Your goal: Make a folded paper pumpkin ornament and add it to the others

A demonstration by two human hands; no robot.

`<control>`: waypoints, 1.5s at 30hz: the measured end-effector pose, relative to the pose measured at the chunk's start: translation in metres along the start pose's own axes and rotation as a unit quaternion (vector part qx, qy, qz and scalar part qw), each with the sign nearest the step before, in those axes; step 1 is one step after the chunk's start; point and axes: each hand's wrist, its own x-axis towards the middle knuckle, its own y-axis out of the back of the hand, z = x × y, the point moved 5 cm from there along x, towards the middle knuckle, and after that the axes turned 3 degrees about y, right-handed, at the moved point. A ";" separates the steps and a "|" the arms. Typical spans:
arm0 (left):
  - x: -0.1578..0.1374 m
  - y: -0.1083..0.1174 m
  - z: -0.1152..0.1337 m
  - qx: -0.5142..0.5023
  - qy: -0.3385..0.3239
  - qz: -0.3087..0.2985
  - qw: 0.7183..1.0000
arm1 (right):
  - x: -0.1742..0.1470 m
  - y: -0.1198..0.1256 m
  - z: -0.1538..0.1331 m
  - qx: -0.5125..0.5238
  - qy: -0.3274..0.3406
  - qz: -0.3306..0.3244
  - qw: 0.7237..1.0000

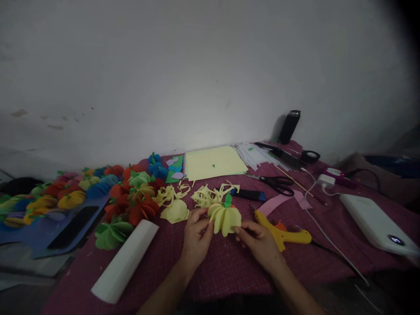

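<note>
Between both hands I hold a pale yellow paper pumpkin (225, 220) with fanned, rounded folds and a green paper stem (227, 201) on top. The fingers of my left hand (197, 234) pinch its left side. On the right side, my right hand (257, 243) grips the lower edge between thumb and fingers. Just beyond lie curly yellow paper scraps (206, 195) and a small stack of pale yellow cut paper (176, 211). A yellow glue gun (284, 234) rests beside my right hand.
Many coloured paper pumpkins (136, 199) crowd the left, near a white roll (126, 262). Pale yellow sheets (215, 162) lie at the back. Black-handled scissors (277, 184), a utility knife (247, 194), a pink strip (278, 202), a white power bank (374, 223) with cables and a dark can (290, 127) stand rightward.
</note>
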 end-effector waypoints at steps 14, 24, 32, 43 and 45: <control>0.002 0.005 -0.002 -0.034 0.026 0.045 0.998 | -0.005 -0.004 -0.020 -0.103 0.133 -0.022 0.986; -0.001 0.008 0.002 0.017 -0.006 0.069 0.997 | -0.006 -0.007 -0.020 -0.112 0.155 -0.026 0.981; -0.006 0.010 0.008 0.165 -0.066 0.125 0.976 | -0.004 -0.004 -0.022 -0.107 0.152 -0.007 0.982; -0.010 -0.001 0.022 0.098 -0.122 0.017 0.987 | -0.005 -0.003 -0.024 -0.111 0.169 0.008 0.979; -0.013 -0.003 0.025 0.122 -0.172 0.034 0.977 | -0.005 -0.003 -0.023 -0.114 0.174 0.013 0.978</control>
